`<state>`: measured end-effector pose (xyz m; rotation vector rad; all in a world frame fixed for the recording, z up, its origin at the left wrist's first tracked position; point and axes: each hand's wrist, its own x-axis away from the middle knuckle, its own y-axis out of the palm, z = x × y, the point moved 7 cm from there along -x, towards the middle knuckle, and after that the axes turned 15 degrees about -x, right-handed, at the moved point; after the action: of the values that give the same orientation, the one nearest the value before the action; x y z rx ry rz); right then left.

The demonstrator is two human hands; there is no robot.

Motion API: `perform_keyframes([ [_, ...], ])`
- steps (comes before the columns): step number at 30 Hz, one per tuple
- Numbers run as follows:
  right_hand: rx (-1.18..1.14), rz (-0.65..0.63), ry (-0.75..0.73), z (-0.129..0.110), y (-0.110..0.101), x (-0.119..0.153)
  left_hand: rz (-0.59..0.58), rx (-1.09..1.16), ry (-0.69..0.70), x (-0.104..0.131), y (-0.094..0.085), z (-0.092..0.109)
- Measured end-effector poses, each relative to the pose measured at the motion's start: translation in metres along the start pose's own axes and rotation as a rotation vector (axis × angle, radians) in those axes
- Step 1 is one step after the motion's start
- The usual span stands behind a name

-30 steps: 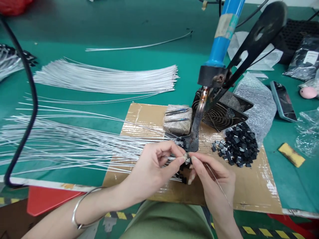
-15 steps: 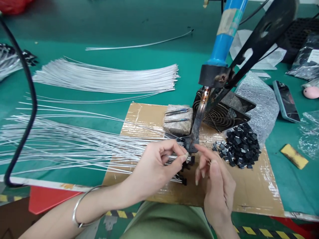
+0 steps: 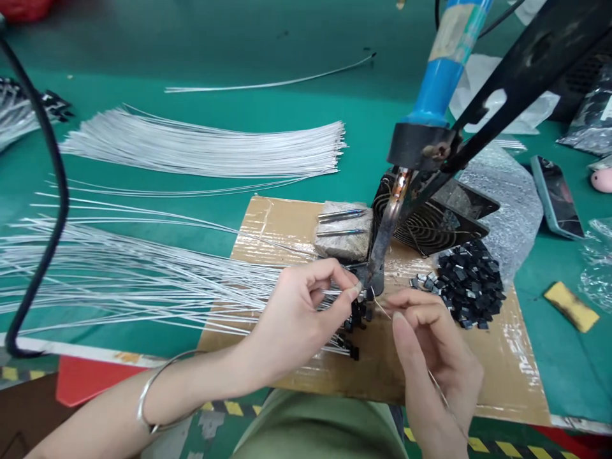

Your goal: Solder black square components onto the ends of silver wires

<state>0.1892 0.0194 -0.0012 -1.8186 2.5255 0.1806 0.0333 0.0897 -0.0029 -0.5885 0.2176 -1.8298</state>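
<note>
My left hand (image 3: 308,312) is closed in a pinch just left of the soldering iron's tip; what lies between the fingertips is mostly hidden. My right hand (image 3: 437,354) pinches a thin solder wire (image 3: 381,306), whose free end points up-left toward the iron tip and whose tail runs down across the palm. The soldering iron (image 3: 433,92), with a blue handle, is fixed in a black metal stand (image 3: 519,83) and angles down between the hands. White cables (image 3: 229,280) lie under my left hand, several ending in black connectors (image 3: 352,352).
A cardboard sheet (image 3: 507,382) covers the front of the green table. Small black connectors (image 3: 471,280) are heaped right, by a fan (image 3: 415,220). A block (image 3: 342,245) carries two metal tips. A cable bundle (image 3: 210,143), yellow sponge (image 3: 571,306) and phone (image 3: 557,197) lie around.
My right hand has drawn back to the right and down, its fingers curling in, and the solder wire now shows plainly. My left hand keeps its pinch. The view has shifted slightly.
</note>
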Motion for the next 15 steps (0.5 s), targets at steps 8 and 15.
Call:
perform_keyframes([
  [8,-0.190,0.053,0.140,0.005,0.006,0.002,0.028,0.012,0.022,-0.002,0.000,0.001],
  [15,-0.162,-0.044,0.064,0.006,0.002,-0.008,0.059,0.036,0.029,-0.006,-0.003,0.005],
])
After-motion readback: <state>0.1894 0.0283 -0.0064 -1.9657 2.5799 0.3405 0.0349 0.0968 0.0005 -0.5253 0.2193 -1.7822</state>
